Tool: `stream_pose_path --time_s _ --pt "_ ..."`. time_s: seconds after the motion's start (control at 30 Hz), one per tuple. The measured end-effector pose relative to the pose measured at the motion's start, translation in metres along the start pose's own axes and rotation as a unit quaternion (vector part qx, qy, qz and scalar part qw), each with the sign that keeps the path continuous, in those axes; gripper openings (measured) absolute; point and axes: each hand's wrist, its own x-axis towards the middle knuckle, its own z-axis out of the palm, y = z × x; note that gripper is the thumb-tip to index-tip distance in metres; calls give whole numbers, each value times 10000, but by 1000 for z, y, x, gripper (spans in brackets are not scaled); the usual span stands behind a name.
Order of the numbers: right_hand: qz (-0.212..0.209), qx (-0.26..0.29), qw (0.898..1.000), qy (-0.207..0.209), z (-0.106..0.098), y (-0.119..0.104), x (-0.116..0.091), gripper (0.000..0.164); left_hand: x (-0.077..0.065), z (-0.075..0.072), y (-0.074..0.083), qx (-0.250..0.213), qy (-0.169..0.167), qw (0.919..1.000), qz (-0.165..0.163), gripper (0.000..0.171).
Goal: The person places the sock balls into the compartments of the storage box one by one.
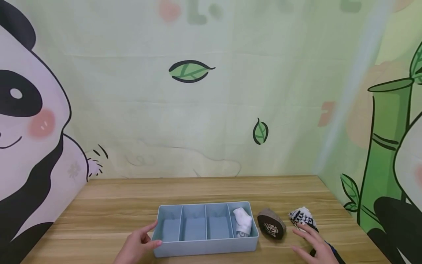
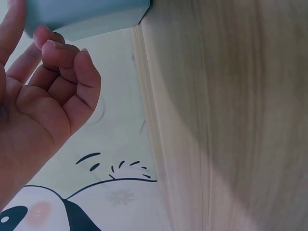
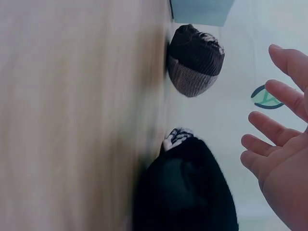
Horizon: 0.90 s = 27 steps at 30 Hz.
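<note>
A blue-grey divided box (image 1: 206,247) sits on the table, a rolled white cloth (image 1: 243,221) in its rightmost compartment. My left hand (image 1: 136,244) holds the box's left end between thumb and forefinger; in the left wrist view its other fingers are curled. Right of the box lies a dark rolled sock (image 1: 271,223), ribbed and brownish on one side. Farther right is a black-and-white patterned cloth bundle (image 1: 302,215). My right hand (image 1: 315,245) hovers near it with fingers spread, holding nothing. A black cloth item (image 3: 187,192) lies beside that hand, partly hidden by it in the head view.
The wooden table (image 1: 115,212) runs back to a printed cloth backdrop (image 1: 132,110) with pandas, leaves and bamboo. Thin dividers split the box into several compartments.
</note>
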Motion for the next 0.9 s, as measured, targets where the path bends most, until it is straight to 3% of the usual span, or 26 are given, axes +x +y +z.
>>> stream_pose_path --time_s 0.23,0.4,0.6,0.9 --pt "679 139 9954 -656 -11 5 -2 43 1 0 -1 83 -48 9999 -60 67" --pt "938 -85 9929 -730 -17 8 -5 44 1 2 -2 81 -1 9997 -212 68" --pt "1499 -146 9801 -1291 -24 20 -7 53 1 0 -1 67 -10 10000 -40 67" --pt "1350 -385 9780 -1541 -35 42 -10 54 1 -1 -1 29 -91 10000 -18 68"
